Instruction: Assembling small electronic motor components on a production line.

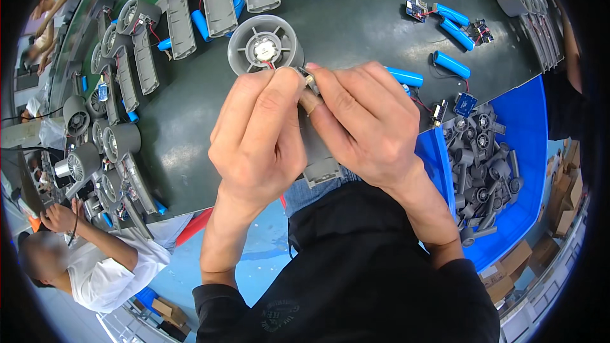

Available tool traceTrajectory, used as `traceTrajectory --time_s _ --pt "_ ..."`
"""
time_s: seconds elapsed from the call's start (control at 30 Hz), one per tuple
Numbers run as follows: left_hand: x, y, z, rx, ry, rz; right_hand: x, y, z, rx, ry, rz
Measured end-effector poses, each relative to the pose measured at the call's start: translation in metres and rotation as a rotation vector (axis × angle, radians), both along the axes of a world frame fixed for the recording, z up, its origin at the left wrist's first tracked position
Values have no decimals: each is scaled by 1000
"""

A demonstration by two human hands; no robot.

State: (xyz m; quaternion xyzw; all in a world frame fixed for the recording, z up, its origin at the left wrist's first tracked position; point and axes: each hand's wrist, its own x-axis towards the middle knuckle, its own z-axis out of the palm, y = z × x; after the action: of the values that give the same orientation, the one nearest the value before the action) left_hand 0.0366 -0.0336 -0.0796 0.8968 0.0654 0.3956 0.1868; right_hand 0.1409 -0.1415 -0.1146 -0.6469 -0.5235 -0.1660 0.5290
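Observation:
A grey fan housing with a round motor in its hub lies on the table just beyond my hands, its long grey handle reaching back toward me beneath them. Red wire runs from the hub to the fingertips of my left hand, which are pinched together on it. Between thumb and fingers, my right hand grips a small circuit board, mostly covered by the fingers. The tips of both hands almost touch. A tan wrap circles one right finger.
Blue cylindrical batteries with wired boards lie on the dark green table to the right. A blue bin of grey fan parts stands at the right edge. More housings line the left, where a person in white works.

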Motion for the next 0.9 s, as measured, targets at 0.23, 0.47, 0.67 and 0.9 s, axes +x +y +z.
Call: traceTrajectory --time_s 0.23,0.47,0.67,0.9 --pt "-2 1 0 0 -8 -8 -1 1 -1 20 -19 4" --pt "-3 -1 2 -61 41 -21 -3 -2 6 -14 3 23" --pt "-9 19 32 -26 138 44 -7 -13 20 -180 190 -53" --pt "-4 32 51 -171 337 63 -1 -25 38 -282 203 -73"
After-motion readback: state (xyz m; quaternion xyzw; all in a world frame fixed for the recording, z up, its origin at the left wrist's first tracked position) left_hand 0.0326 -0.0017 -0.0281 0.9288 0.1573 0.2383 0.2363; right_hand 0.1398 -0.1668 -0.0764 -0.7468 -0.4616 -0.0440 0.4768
